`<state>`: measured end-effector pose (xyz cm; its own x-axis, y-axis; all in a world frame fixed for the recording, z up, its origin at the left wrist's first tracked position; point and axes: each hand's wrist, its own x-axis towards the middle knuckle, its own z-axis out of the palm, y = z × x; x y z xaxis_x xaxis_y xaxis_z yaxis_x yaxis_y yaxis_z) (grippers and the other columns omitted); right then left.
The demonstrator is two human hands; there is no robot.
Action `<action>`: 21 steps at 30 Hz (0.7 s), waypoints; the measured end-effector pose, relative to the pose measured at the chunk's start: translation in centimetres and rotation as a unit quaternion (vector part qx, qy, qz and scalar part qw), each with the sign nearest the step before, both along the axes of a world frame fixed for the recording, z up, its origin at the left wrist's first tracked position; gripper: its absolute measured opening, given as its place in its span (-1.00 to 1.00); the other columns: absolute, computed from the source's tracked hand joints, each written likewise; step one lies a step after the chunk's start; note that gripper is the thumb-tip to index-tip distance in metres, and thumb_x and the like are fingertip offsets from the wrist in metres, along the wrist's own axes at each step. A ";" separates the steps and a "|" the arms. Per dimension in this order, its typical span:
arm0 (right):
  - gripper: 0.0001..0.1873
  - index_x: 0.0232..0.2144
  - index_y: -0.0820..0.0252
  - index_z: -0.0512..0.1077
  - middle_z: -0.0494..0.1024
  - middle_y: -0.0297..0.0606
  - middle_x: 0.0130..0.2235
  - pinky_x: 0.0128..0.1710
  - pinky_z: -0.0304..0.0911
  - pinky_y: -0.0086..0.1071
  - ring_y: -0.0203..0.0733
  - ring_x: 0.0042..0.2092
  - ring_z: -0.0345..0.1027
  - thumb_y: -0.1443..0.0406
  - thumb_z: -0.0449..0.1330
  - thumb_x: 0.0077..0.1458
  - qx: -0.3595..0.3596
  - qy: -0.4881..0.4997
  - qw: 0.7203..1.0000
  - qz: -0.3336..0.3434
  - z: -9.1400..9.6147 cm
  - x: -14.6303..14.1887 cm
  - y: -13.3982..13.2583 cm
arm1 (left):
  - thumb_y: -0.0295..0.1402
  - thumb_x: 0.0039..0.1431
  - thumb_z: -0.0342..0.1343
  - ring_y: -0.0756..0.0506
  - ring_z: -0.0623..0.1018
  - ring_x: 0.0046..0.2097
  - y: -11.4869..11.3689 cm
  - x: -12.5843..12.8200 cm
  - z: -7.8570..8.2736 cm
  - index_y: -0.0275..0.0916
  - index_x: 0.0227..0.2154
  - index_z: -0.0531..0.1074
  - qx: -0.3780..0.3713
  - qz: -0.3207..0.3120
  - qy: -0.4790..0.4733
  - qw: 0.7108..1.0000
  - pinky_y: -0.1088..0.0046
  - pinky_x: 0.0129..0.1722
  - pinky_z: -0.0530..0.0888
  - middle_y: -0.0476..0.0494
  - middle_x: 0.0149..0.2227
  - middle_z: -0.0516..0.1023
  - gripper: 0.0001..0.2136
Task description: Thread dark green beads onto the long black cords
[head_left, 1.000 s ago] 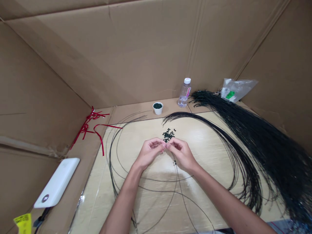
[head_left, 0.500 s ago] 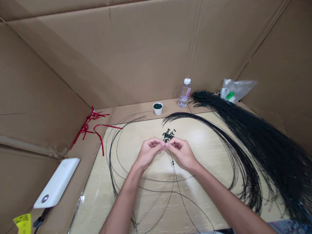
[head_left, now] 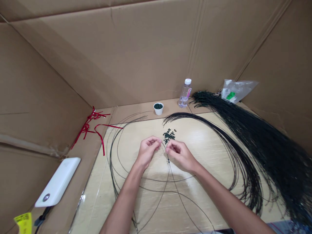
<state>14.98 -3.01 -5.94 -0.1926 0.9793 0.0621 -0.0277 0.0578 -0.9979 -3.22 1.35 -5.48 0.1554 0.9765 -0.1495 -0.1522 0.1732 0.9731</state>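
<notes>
Seen from the head-worn camera, two bare forearms reach forward over a pale wood-look tabletop (head_left: pixel 148 208) set inside a cardboard enclosure (head_left: pixel 122 48). The left hand (head_left: pixel 147 152) and right hand (head_left: pixel 180 156) hover close together at the centre, fingers curled almost closed, with the fingertips (head_left: pixel 167 149) of the right hand beside a thin black strand (head_left: pixel 170 178). The strand rises between the hands, with a tiny dark bead (head_left: pixel 168 161) on it just below them; whether either hand grips it is too fine to tell. It looks light, springy and prone to whipping, so it seems best pinched between thumb and forefinger near its tip. Just beyond the hands lies a small scatter of dark beads (head_left: pixel 168 135), which look light and likely to roll. Long black strands curve across the tabletop and gather into a thick bundle (head_left: pixel 258 139) on the right. Farther back stand a white cup of beads (head_left: pixel 158 108) and a water bottle (head_left: pixel 185 93). Red ribbon (head_left: pixel 97 125) lies on the left, near a white power bank (head_left: pixel 58 182).
</notes>
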 end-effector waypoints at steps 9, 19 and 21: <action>-0.68 -0.39 0.13 0.50 0.43 -0.35 -0.43 -0.37 0.10 -0.34 -0.22 -0.40 0.20 0.04 0.34 0.24 -0.011 0.034 0.998 -0.042 -0.7 -0.5 0.5 | -0.10 -0.06 0.55 -0.05 0.49 -0.37 -0.4 0.5 0.5 -0.27 -0.41 0.67 0.018 -0.026 0.046 0.998 0.46 -0.34 0.38 -0.13 -0.39 0.64 -0.67; -0.84 -0.46 0.13 0.48 0.28 -0.44 -0.52 -0.50 -0.12 -0.38 -0.30 -0.50 0.00 0.19 0.34 0.02 -0.077 0.112 0.980 -0.143 -0.3 -0.4 0.9 | -0.46 0.17 0.30 -0.06 0.37 -0.43 -0.8 0.4 -0.2 -0.18 -0.37 0.68 0.233 0.011 0.311 0.921 0.40 -0.33 0.29 -0.07 -0.39 0.60 -0.92; -0.85 -0.48 0.13 0.48 0.29 -0.43 -0.52 -0.49 -0.11 -0.37 -0.30 -0.49 0.02 0.20 0.33 0.01 -0.067 0.105 0.982 -0.143 -0.3 -0.5 0.9 | -0.46 0.17 0.32 -0.08 0.41 -0.41 -0.9 0.6 0.0 -0.16 -0.36 0.69 0.243 0.002 0.318 0.916 0.38 -0.30 0.31 -0.09 -0.36 0.61 -0.93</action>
<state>14.50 -2.15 -6.22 0.0958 0.9935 -0.0614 -0.2361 -0.0372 -0.9710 -2.66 0.44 -5.50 0.1843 0.9522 0.2435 0.4729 -0.3031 0.8274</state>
